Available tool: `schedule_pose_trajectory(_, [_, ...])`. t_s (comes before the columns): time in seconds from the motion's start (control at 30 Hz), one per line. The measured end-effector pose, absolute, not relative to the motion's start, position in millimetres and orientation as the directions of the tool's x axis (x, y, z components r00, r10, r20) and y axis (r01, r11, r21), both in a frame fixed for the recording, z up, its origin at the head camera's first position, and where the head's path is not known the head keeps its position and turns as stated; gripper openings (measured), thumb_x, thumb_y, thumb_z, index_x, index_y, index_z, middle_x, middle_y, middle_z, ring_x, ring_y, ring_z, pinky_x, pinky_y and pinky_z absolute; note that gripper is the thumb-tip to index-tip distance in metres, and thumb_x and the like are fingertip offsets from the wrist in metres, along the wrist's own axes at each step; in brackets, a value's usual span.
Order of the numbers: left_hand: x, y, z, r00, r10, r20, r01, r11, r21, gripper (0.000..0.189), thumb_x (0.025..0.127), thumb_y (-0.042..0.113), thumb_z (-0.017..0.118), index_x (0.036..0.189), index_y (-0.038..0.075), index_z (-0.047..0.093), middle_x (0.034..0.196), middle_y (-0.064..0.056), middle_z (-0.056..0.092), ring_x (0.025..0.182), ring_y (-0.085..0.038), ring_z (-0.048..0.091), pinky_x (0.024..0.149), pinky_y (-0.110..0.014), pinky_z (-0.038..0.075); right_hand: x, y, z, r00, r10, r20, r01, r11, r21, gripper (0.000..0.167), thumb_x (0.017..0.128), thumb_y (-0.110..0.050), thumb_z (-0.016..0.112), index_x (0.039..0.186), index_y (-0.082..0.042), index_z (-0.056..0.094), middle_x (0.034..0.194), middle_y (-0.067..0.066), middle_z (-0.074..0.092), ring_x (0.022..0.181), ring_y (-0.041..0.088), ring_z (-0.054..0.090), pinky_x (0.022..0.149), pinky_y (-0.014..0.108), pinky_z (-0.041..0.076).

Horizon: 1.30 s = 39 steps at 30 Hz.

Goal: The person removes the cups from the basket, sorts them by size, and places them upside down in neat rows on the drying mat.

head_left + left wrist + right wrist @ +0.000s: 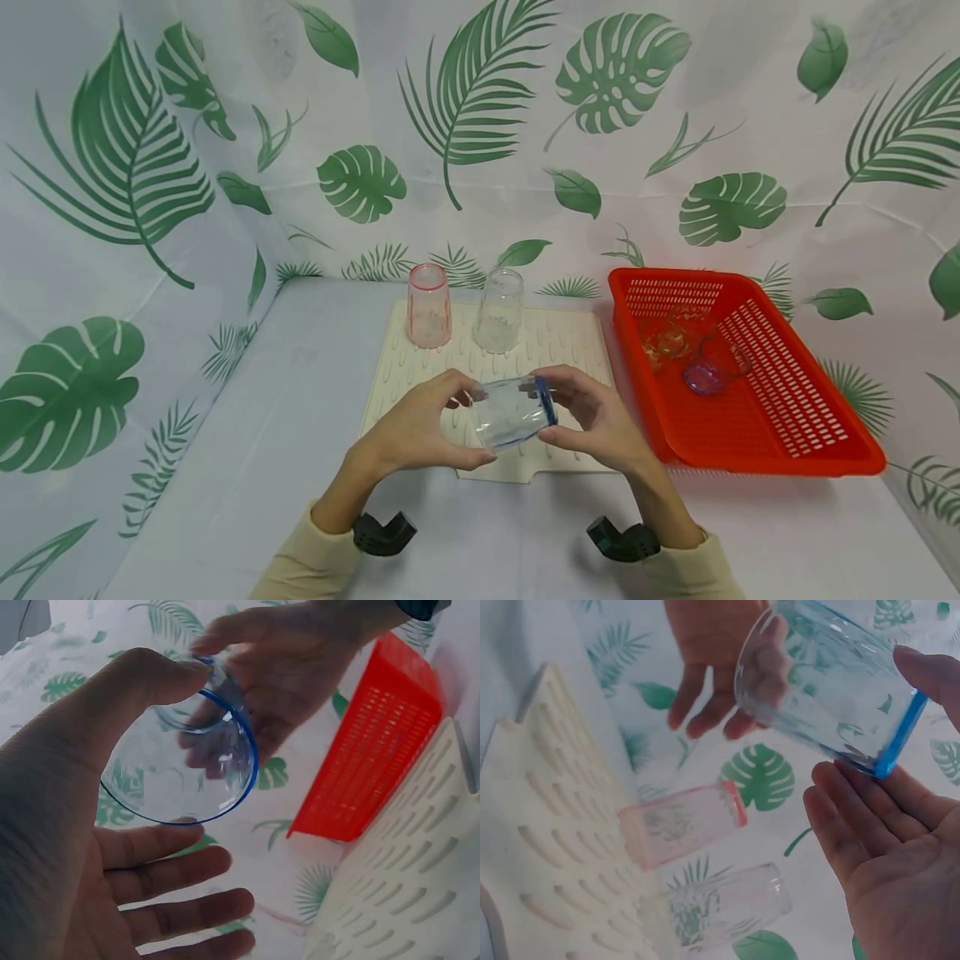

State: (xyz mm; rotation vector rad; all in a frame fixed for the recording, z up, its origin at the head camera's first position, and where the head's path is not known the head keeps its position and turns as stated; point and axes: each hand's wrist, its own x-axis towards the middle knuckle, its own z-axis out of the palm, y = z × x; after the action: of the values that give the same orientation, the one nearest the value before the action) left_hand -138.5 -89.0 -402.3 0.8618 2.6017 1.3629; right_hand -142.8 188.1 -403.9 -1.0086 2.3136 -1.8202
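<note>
A clear drinking glass with a blue end is held nearly sideways in the air between my two hands, above the cream ridged drying mat. My right hand pinches the blue end, thumb on the near side and fingers behind. At the clear end, my left hand holds the edge between thumb and index finger; its other fingers are spread in the left wrist view. Behind the hands, a pink-tinted glass and a clear glass stand on the mat, both narrower at the top.
To the right stands a red plastic basket with perforated sides. Inside it lie an amber-tinted glass and a purple-tinted glass. A leaf-patterned cloth hangs behind the table.
</note>
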Motion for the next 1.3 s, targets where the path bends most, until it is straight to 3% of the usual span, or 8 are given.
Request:
schedule_pose_trajectory(0.1, [-138,-84,-406,-0.848,0.513,0.132,0.425,0.51,0.747,0.063,0.066,0.048,0.087,0.119,0.028,0.059,0.109,0.018,0.061,0.101,-0.008,0.059,0.088,-0.035,0.055,-141,186,-402,-0.783,-0.496,0.375,-0.476,0.092,-0.874,0.057,0.081,0.003,0.076,0.135,-0.003,0.056,0.13,0.004,0.063,0.115,0.018,0.061,0.108,0.028,0.05])
schedule_pose_trajectory(0.3, [-137,-77,-412,-0.843,0.529,0.094,0.43,0.558,0.71,0.074,0.065,0.055,0.085,0.128,0.028,0.057,0.112,0.015,0.063,0.094,-0.008,0.061,0.077,-0.025,0.051,-137,179,-399,-0.742,-0.511,0.434,-0.521,0.032,-0.853,0.06,0.077,0.009,0.076,0.133,0.0,0.056,0.13,0.007,0.063,0.115,0.02,0.061,0.106,0.03,0.052])
schedule_pose_trajectory(0.53, [-135,-72,-417,-0.835,0.532,0.14,0.461,0.538,0.706,0.081,0.065,0.05,0.087,0.133,0.024,0.053,0.111,0.01,0.065,0.095,-0.007,0.061,0.078,-0.026,0.053,-133,174,-397,-0.738,-0.504,0.449,-0.534,0.029,-0.845,0.062,0.075,0.007,0.079,0.133,0.0,0.055,0.129,0.006,0.063,0.116,0.018,0.061,0.106,0.029,0.051])
schedule_pose_trajectory(0.83, [-134,-65,-424,-0.81,0.563,0.161,0.472,0.464,0.75,0.076,0.067,0.043,0.09,0.132,0.024,0.055,0.116,0.014,0.065,0.102,-0.006,0.061,0.087,-0.027,0.054,-126,167,-394,-0.755,-0.49,0.435,-0.521,0.047,-0.852,0.061,0.075,0.007,0.079,0.131,-0.001,0.057,0.127,0.008,0.063,0.116,0.018,0.061,0.11,0.029,0.048])
schedule_pose_trajectory(1.3, [-128,-83,-423,-0.839,0.536,0.093,0.406,0.502,0.764,0.091,0.067,0.051,0.09,0.143,0.025,0.049,0.134,0.013,0.06,0.113,-0.01,0.061,0.097,-0.035,0.055,-131,156,-397,-0.748,-0.484,0.454,-0.559,0.093,-0.824,0.061,0.075,0.004,0.081,0.131,-0.003,0.058,0.125,0.013,0.063,0.115,0.016,0.062,0.108,0.028,0.05])
